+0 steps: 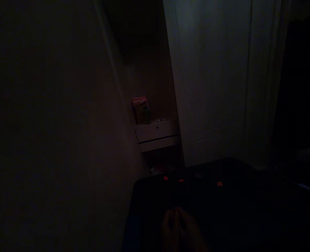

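Very little light falls here. My left hand (168, 227) and my right hand (188, 226) meet at the bottom of the view, above a dark surface (149, 196). The fingertips of both are pressed together at one spot. Whatever lies between them, if anything, is too dark to name. Beyond the hands, near the far edge of the surface, lie a small orange-red piece (165, 178), a short flat orange-red piece (181, 180) and a rounded orange-red piece (220, 183). A dim greyish piece (198, 175) rests among them.
A pale wall (92, 122) runs along the left. Behind the surface stand a white drawer unit (157, 134), with a red-topped package (139, 108) and a greenish bottle-like thing (146, 114) on it, and a tall pale panel (212, 77). The right side is nearly black.
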A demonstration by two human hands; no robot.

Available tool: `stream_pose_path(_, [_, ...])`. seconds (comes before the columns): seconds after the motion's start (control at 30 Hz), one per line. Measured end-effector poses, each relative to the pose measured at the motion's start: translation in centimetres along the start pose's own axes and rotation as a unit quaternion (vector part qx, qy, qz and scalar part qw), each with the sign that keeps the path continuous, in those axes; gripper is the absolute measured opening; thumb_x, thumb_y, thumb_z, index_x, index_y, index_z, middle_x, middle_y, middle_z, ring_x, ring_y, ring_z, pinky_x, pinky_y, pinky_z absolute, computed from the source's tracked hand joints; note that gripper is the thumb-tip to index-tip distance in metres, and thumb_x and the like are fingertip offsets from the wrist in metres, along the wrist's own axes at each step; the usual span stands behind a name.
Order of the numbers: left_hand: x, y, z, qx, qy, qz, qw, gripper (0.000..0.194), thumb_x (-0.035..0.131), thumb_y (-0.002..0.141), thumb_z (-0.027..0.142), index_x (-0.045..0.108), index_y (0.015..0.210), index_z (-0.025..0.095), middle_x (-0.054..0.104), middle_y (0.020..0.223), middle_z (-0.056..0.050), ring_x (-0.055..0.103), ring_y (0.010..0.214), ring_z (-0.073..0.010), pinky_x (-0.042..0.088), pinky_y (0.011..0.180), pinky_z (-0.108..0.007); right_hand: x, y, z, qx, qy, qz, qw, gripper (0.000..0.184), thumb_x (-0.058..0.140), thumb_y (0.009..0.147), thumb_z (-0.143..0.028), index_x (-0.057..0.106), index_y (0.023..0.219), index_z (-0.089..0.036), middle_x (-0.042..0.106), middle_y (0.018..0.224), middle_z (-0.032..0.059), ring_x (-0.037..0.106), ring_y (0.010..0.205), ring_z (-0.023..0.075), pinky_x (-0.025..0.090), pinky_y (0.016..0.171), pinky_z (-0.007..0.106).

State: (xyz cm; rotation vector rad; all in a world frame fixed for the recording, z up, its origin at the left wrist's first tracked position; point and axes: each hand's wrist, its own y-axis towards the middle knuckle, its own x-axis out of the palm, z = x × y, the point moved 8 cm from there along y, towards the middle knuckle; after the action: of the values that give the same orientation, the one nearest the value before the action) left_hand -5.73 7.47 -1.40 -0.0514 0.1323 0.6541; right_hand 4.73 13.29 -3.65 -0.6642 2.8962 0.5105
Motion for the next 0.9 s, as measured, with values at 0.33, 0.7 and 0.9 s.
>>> stream_pose_path(0.33, [0.0, -1.3, 1.6, 0.038, 0.024, -0.015, 0.999, 0.066, 0.058, 0.079, 0.079, 0.072, 0.086, 0.015, 0.074, 0.089, -0.013, 0.069, 0.088, -0.0304, 0.052, 0.081, -0.037, 0.0, -0.1, -2.4, -0.024, 0.009, 0.003, 1.0, 0.048, 0.055, 0.085, -0.029, 0.062, 0.132, -0.02, 0.068, 0.13, 0.0143, 0.066, 0.119, 0.0291, 0.052, 0.104, 0.044])
stream_pose_path(0.7, [0.1, -1.3, 1.8, 0.057, 0.041, -0.042, 0.997, 0.06, 0.056, 0.084, 0.069, 0.072, 0.097, 0.012, 0.075, 0.1, -0.018, 0.069, 0.098, -0.0343, 0.051, 0.091, -0.042, -0.6, -0.2, -5.0, -0.063, -0.006, -0.029, 0.998, 0.033, 0.05, 0.087, -0.024, 0.07, 0.112, -0.019, 0.073, 0.112, 0.0134, 0.07, 0.103, 0.026, 0.054, 0.094, 0.041])
stream_pose_path(0.9, [0.0, -1.5, 1.7, 0.06, 0.035, -0.05, 0.996, 0.057, 0.057, 0.086, 0.065, 0.073, 0.101, 0.013, 0.075, 0.105, -0.017, 0.069, 0.102, -0.0337, 0.051, 0.093, -0.041, -0.9, -0.4, -4.8, -0.074, 0.006, -0.03, 0.997, 0.035, 0.052, 0.086, -0.026, 0.071, 0.115, -0.018, 0.073, 0.116, 0.0148, 0.068, 0.109, 0.0283, 0.053, 0.099, 0.045])
